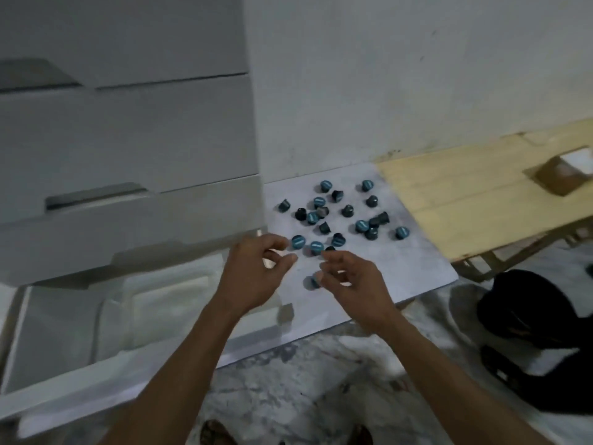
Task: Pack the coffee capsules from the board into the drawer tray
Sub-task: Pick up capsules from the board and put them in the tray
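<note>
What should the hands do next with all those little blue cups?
Probably the right hand should pinch the capsule beside its fingertips. It lies alone at the board's near edge, closest to the hand, and the drawer tray looks empty.

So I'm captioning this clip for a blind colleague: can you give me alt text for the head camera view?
Two bare hands, left hand and right hand, reach with loosely curled fingers over a pale grey board scattered with small dark and teal-topped coffee capsules. One capsule lies at the right fingertips. To the left, a white cabinet's bottom drawer stands open, showing an empty white moulded tray.
</note>
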The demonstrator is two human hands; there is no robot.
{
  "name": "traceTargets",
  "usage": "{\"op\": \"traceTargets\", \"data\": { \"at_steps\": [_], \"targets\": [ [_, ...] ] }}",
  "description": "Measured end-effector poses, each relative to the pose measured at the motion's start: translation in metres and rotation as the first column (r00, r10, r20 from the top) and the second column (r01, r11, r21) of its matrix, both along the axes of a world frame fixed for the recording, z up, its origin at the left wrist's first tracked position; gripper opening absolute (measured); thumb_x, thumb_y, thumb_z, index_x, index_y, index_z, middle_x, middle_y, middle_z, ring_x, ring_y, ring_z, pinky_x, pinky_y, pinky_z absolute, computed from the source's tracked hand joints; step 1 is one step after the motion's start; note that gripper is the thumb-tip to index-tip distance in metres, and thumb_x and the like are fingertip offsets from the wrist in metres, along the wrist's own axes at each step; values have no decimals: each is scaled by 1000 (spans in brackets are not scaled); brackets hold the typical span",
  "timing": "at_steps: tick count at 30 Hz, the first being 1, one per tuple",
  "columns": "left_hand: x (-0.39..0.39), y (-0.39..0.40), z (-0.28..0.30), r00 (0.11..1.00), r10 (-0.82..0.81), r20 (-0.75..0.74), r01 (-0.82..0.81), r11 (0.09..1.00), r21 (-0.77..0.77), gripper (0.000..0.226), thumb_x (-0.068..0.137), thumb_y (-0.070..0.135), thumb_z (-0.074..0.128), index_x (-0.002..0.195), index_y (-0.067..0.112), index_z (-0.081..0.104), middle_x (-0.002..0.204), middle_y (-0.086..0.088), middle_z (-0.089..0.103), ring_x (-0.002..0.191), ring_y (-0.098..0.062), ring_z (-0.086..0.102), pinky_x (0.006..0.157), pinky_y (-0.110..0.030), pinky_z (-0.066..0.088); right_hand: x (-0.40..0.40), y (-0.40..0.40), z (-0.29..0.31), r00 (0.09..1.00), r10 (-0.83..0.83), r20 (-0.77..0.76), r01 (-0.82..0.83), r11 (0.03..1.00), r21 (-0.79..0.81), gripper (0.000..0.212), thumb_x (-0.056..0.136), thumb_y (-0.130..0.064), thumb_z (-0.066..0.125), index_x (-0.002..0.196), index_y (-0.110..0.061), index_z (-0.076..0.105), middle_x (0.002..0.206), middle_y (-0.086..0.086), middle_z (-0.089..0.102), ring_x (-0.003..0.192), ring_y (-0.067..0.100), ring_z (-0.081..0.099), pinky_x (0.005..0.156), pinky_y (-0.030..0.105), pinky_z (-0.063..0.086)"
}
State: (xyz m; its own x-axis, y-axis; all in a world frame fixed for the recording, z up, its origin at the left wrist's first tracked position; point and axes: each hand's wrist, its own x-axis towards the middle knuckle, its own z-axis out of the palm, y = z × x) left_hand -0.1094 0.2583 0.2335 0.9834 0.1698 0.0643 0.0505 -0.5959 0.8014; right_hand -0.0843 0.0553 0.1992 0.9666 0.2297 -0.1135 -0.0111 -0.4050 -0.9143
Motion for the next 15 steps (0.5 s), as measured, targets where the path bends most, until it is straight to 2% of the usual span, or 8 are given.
{"op": "traceTargets", "data": {
  "at_steps": [2, 4, 7, 8, 10, 12, 13, 15],
  "targets": [
    [11, -49, -7, 999, -21, 30, 21, 1000, -13, 16, 82, 26, 76, 97, 22, 72, 91, 15, 71, 75, 5, 66, 65, -5, 46, 11, -52, -8, 999, -43, 27, 45, 997, -64, 30, 84, -31, 75, 113, -24, 68, 93, -11, 73, 78, 0, 69, 69, 17, 55],
    [18, -86, -22, 1000, -11, 15, 11, 1000, -22, 21, 82, 26, 76, 101, 18, 72, 97, 12, 73, 76, 2, 68, 72, -15, 53, 20, -91, -17, 997, -65, 29, 68, 989, -128, 30, 85, -31, 75, 113, -23, 68, 93, -9, 73, 76, 0, 69, 64, 15, 53],
    [20, -118, -47, 995, 94, -46, -94, 996, -3, 28, 84, 29, 73, 109, 17, 70, 104, 5, 74, 82, -6, 70, 80, -27, 57, 35, -122, -26, 998, -59, 20, 61, 984, -168, 29, 85, -28, 74, 113, -22, 68, 92, -8, 72, 74, -1, 68, 59, 9, 50],
    [20, -124, -53, 989, 134, -67, -134, 991, 12, 29, 85, 29, 72, 111, 17, 69, 105, 3, 73, 85, -9, 70, 82, -29, 56, 41, -126, -30, 999, -34, 23, 38, 981, -188, 29, 85, -27, 74, 113, -22, 68, 93, -8, 72, 75, 0, 67, 58, 8, 49],
    [23, -131, -67, 973, 201, -113, -197, 979, 49, 31, 87, 27, 70, 116, 18, 67, 111, 1, 72, 92, -13, 69, 85, -23, 49, 54, -124, -39, 999, 32, 25, -25, 973, -228, 30, 86, -25, 73, 116, -22, 67, 96, -7, 71, 76, 1, 66, 59, 6, 48],
    [29, -131, -81, 949, 264, -172, -250, 963, 103, 35, 90, 27, 66, 124, 19, 62, 118, 0, 68, 100, -14, 65, 84, -16, 39, 68, -115, -51, 994, 107, 28, -97, 962, -254, 32, 87, -23, 73, 118, -22, 66, 101, -5, 70, 78, 3, 66, 67, 11, 51],
    [32, -129, -90, 937, 288, -195, -270, 956, 116, 37, 91, 28, 64, 127, 20, 59, 121, 0, 66, 105, -16, 63, 86, -19, 40, 73, -109, -59, 988, 150, 32, -136, 953, -271, 33, 87, -21, 73, 119, -22, 65, 103, -4, 70, 79, 6, 67, 72, 18, 54],
    [41, -124, -110, 926, 313, -210, -290, 948, 131, 42, 91, 29, 64, 132, 21, 55, 128, -3, 61, 114, -20, 58, 93, -33, 49, 85, -98, -76, 972, 231, 45, -205, 925, -321, 35, 86, -19, 72, 120, -22, 64, 109, -1, 69, 86, 12, 67, 80, 31, 56]
  ]
}}
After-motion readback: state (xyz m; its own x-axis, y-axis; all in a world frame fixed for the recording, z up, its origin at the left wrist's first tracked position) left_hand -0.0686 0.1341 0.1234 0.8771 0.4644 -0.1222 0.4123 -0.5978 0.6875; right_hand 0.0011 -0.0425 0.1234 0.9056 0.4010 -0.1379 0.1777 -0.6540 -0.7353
